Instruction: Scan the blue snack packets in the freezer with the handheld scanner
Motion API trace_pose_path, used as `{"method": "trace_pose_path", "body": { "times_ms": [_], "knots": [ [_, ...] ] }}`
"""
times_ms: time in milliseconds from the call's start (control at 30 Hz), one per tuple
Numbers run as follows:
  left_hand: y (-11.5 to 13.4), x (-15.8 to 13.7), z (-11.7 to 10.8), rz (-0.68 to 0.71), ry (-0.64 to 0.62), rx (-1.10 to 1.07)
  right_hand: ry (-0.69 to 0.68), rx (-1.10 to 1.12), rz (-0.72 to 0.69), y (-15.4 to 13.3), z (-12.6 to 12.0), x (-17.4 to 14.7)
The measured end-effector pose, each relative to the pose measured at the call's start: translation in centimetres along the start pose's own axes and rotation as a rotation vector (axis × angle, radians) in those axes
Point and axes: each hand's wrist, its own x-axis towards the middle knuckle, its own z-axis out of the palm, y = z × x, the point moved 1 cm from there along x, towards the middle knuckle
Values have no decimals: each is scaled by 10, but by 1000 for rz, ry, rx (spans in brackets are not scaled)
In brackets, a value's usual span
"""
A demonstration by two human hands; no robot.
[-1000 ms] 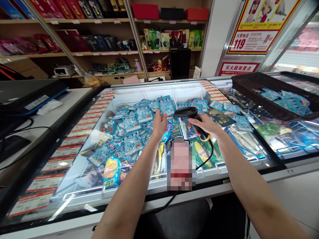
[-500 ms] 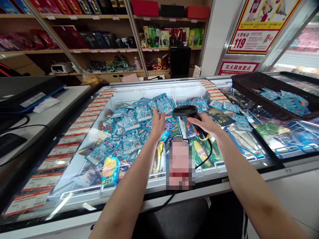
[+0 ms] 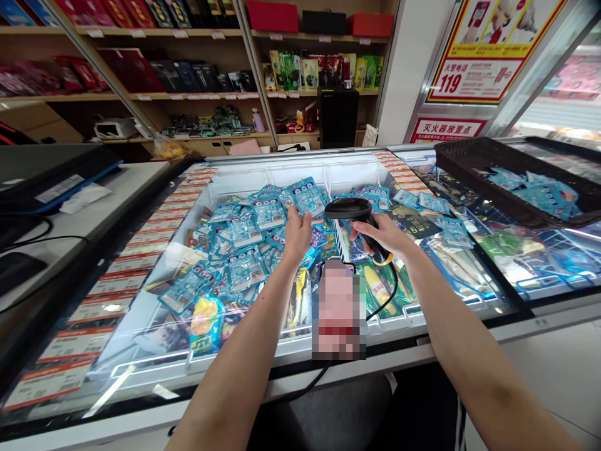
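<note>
My right hand is wrapped around the handle of a black barcode scanner, whose head points left toward my other hand. A dark cable runs down from the scanner's yellow-ended grip. My left hand has its fingers closed at the lower edge of a blue snack packet with a barcode on it. Many similar blue packets are heaped on the glass top to the left. A phone, its screen blurred out, lies near the front edge between my forearms.
Under the glass top, the freezer holds colourful bags. At the right stands a dark brown basket with more blue packets. A white counter with black equipment is on the left. Stocked shelves line the back wall.
The view has shifted very slightly. Both hands, the scanner and the blue packet keep nearly the same positions.
</note>
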Motion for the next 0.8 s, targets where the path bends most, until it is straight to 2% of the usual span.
{"method": "trace_pose_path", "body": {
  "times_ms": [300,467,633,800],
  "knots": [
    [1,0,-2,44,27,98,-1,17,-17,2,0,1],
    [9,-2,-3,60,17,75,71,53,-22,2,-3,2],
    [18,5,-23,98,182,103,229,107,-1,7,-13,5],
    [9,17,-54,100,322,248,315,116,39,12,-19,8]
  ]
}}
